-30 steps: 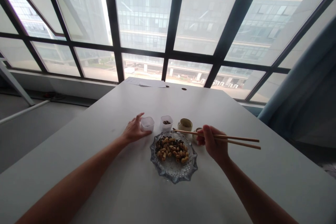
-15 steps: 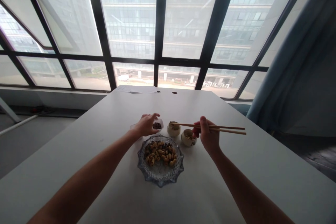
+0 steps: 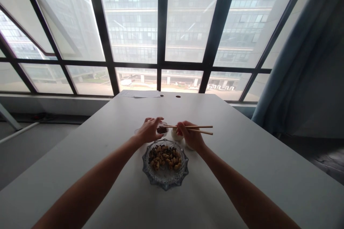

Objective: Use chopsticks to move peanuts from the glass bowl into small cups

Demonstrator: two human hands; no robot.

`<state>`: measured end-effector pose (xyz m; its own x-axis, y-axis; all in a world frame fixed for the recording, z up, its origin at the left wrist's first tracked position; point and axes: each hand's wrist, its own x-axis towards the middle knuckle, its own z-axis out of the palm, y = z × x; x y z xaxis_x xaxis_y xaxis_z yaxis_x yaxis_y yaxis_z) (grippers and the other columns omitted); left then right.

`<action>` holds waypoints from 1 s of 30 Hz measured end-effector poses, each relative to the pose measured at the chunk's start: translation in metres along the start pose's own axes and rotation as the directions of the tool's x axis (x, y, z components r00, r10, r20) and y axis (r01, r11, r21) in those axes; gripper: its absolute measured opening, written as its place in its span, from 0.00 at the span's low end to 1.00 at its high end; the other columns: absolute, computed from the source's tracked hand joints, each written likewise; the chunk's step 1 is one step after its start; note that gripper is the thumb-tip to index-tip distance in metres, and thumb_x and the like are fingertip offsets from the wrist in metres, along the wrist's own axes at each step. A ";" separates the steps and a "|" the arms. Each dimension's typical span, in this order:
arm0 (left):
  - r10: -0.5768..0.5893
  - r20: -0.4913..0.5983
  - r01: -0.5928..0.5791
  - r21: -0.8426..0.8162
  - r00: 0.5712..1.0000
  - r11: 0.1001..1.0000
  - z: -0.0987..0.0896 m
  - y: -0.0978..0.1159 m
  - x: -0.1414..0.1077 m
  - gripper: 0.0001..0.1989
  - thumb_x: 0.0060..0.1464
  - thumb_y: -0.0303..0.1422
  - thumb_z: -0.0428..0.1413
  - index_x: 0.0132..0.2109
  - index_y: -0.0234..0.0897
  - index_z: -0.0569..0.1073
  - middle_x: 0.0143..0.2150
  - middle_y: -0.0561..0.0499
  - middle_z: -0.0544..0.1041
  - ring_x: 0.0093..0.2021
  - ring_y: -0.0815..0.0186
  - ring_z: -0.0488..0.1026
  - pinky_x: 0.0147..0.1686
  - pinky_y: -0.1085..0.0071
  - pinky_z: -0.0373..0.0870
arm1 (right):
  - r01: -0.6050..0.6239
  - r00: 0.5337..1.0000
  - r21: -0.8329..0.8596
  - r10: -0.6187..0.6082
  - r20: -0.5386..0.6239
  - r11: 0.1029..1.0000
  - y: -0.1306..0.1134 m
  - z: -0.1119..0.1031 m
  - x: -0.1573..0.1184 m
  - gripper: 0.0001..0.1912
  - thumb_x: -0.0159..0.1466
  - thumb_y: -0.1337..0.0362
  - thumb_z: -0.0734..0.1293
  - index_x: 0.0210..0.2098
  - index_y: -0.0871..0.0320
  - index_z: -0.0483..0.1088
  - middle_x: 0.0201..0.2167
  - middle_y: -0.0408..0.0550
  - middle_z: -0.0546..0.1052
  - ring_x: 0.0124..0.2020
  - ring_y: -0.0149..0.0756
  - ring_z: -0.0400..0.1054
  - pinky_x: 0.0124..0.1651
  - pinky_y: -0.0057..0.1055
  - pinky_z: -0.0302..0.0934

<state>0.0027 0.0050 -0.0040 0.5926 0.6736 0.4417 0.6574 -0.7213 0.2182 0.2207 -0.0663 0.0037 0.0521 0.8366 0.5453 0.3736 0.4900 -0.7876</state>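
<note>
Right hand grip closed on chopsticks, lying level, tips leftward over small cup, left hand clasping it

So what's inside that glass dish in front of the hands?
The glass dish holds a heap of pale nuts mixed with dark seeds, piled toward its far side. What lies beneath the heap is covered, though the near part shows bare glass.

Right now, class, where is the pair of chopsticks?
In the head view, the chopsticks lie level in the right hand, just beyond the glass dish, tips at the small cup by the left hand.
</note>
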 end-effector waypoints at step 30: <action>-0.379 -0.194 0.314 -0.297 0.905 0.902 0.028 -0.070 -0.095 0.37 0.55 0.55 0.54 0.61 0.35 0.62 0.60 0.35 0.70 0.60 0.48 0.69 0.58 0.50 0.67 | -0.190 0.946 -0.105 0.211 0.246 0.976 -0.047 -0.028 -0.028 0.28 0.64 0.41 0.63 0.20 0.57 0.68 0.11 0.42 0.70 0.11 0.30 0.64 0.14 0.24 0.56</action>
<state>-0.0866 -0.0038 -0.0857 0.1973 0.8515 0.4857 0.6403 -0.4871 0.5938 0.2273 -0.1193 0.0332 -0.1002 0.9551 0.2789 0.4515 0.2935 -0.8426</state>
